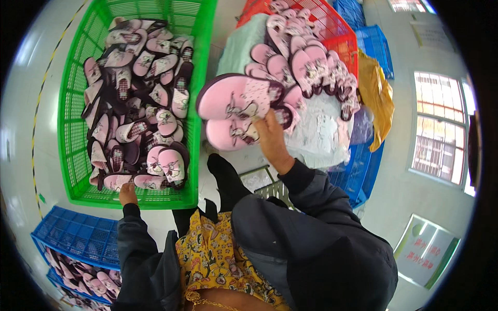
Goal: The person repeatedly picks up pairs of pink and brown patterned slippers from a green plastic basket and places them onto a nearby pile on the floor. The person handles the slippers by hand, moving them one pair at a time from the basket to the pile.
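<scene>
In my right hand is a pair of pink slippers with a dark trim and a cartoon figure on each, gripped at the heel ends. I hold the pair flat between the green crate and the pile on the right. My left hand reaches over the crate's near rim, against a pink slipper. Its fingers are mostly hidden, so whether it grips the slipper or just rests there is unclear. Many similar slippers lie jumbled inside the crate.
On the right, rows of slippers lie on a pale wrapped bundle by a red crate. Blue crates and a yellow-brown sheet stand beyond. Stacked blue crates with slippers are at lower left.
</scene>
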Demonstrator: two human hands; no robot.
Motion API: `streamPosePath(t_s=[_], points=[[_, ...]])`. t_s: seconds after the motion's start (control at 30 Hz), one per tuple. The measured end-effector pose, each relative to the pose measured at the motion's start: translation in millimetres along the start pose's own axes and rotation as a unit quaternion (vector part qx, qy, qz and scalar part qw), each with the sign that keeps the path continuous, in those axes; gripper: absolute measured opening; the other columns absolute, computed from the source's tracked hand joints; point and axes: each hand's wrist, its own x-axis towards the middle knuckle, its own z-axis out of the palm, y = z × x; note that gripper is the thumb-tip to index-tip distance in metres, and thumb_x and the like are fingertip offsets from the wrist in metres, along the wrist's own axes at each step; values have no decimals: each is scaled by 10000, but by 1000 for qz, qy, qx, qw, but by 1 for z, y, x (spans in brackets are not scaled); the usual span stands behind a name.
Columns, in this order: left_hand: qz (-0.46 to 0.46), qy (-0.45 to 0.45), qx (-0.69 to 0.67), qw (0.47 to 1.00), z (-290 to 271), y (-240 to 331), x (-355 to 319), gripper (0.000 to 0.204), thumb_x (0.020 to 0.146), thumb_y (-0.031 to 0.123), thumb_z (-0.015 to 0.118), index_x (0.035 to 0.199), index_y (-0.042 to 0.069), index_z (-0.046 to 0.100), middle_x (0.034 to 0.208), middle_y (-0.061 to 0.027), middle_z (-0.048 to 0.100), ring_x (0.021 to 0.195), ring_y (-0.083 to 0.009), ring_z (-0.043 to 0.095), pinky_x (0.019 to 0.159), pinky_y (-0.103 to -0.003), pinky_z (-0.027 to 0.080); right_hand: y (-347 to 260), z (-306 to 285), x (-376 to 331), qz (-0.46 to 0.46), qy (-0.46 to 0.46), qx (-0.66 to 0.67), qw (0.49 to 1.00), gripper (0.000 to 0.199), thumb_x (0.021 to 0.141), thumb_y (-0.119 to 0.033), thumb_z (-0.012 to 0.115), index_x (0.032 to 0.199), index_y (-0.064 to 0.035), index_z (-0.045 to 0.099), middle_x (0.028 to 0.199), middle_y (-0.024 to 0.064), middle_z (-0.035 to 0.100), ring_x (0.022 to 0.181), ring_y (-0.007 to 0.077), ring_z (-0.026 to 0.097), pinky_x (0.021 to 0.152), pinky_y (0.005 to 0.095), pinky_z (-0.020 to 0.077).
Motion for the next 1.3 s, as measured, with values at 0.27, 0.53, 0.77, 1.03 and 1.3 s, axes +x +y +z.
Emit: streamPosePath(t_s=[0.27, 0.53, 0.77, 1.03, 1.3], points=[[53, -69, 72, 994, 22, 71, -36, 256, 838, 276, 583, 848, 34, 666, 841, -168, 657, 791, -336, 627, 719, -423, 483, 127, -157, 56, 116, 150, -72, 979, 383, 938, -389, 534, 893, -8, 543, 692, 46, 504, 649, 114, 442, 586, 312, 382], [14, -94, 61, 994, 45, 96, -50, 259, 814, 292, 617, 852, 39, 663, 782, -142, 659, 737, -285, 634, 682, -386, 486, 254, -168, 107, 219, 73, 28, 973, 488, 941, -461, 500, 1082, -2, 585, 971, 32, 585, 884, 114, 489, 800, 276, 399], [-19, -72, 31, 997, 48, 65, -50, 238, 820, 280, 607, 843, 50, 662, 734, -119, 652, 698, -279, 626, 680, -377, 487, 238, -169, 91, 233, 128, -119, 957, 495, 944, -432, 501, 1167, 8, 543, 1060, 104, 607, 1031, 201, 547, 868, 303, 419], [138, 20, 108, 984, 1, 21, -22, 232, 877, 236, 513, 853, 52, 652, 896, -165, 636, 823, -368, 598, 754, -459, 468, 245, -160, 9, 26, 282, -187, 941, 376, 968, -322, 500, 1105, 23, 558, 1025, 126, 559, 936, 231, 505, 861, 352, 425], [72, 102, 195, 973, -41, -35, 6, 168, 831, 262, 581, 825, 107, 646, 836, -113, 642, 809, -317, 614, 705, -460, 455, 76, 45, -16, -74, -84, -131, 985, 167, 904, -163, 597, 960, -8, 618, 942, 70, 617, 880, 178, 567, 833, 293, 439]])
